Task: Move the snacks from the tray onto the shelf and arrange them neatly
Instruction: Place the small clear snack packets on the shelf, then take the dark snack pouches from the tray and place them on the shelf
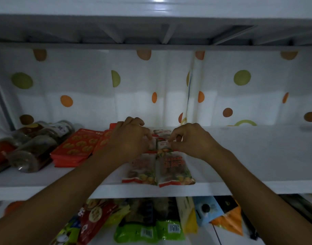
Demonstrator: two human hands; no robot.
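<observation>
A white curtain (81, 82) with green, orange and brown dots is hung across the back of the rack. In front of it a white shelf (258, 156) is spread across the whole view, and its right half is left bare. Below its front edge, a jumble of mixed snack bags (148, 232) in green, red, yellow and blue is seen; what they lie on cannot be told.

At the left end of the shelf, dark packs (33, 149) in clear wrapping are laid on their sides. Just beside them a stack of flat red packets (75, 147) is placed. In the middle, near the front edge, two clear packets (174, 168) with red ends are laid side by side, touching. Right behind these, small packets (163, 138) of the same kind are set towards the back.

Both arms are reached over the front packets. The top edge of a small packet is pinched between thumb and forefinger of the right hand (192, 140). The fingers of the left hand (128, 138) are curled, with the tips at the left side of the small packets; whether anything is gripped there cannot be told through the blur.
</observation>
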